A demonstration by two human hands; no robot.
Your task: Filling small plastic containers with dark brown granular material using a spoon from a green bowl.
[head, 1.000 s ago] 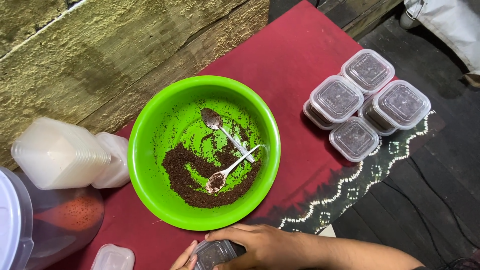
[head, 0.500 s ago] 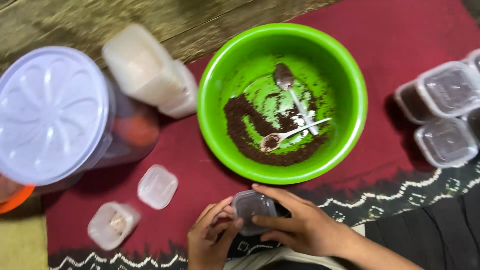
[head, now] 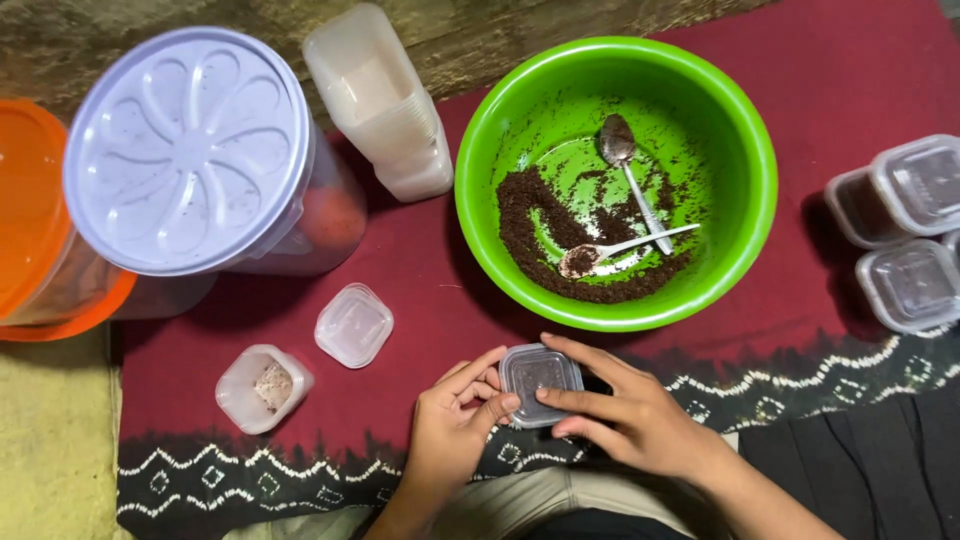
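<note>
Gripping small lidded tub [head: 541, 382] — both hands: left [head: 452, 430], right [head: 628, 417] | contents unclear

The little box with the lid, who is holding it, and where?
Both hands hold the small lidded container: left hand at its left edge, right hand across its lid and right side.

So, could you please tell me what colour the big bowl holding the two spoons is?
Bright green bowl, clearest in the head view.
</note>
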